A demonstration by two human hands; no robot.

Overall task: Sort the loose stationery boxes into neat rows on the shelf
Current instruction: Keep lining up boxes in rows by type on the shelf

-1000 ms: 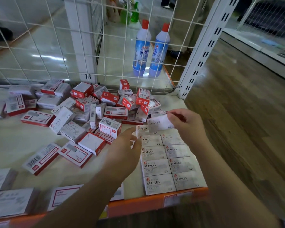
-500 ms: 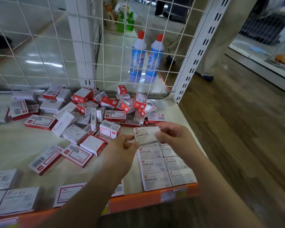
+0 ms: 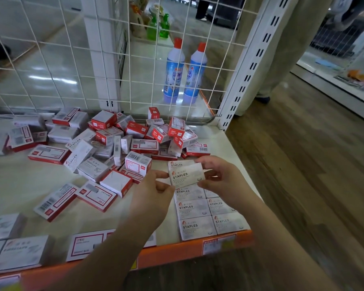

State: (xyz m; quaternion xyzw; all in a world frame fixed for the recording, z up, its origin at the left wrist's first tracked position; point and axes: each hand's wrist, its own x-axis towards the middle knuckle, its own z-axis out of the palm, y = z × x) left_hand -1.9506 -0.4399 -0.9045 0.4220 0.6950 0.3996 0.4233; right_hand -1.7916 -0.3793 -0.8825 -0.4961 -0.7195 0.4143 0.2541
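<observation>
A white box marked STAPLES is held just above the shelf, label up. My left hand pinches its left end and my right hand pinches its right end. Below it, two neat rows of white staples boxes run from the orange front edge back toward the pile. Another staples box lies just behind the held one. A loose pile of red-and-white boxes covers the back middle of the cream shelf.
A white wire grid backs the shelf, with two blue bottles behind it. A white slotted upright stands at the right corner. Grey boxes sit at the front left. A person's legs stand beyond the upright.
The held box came from my right hand at the far end of the rows to between both hands, now turned label up and held level.
</observation>
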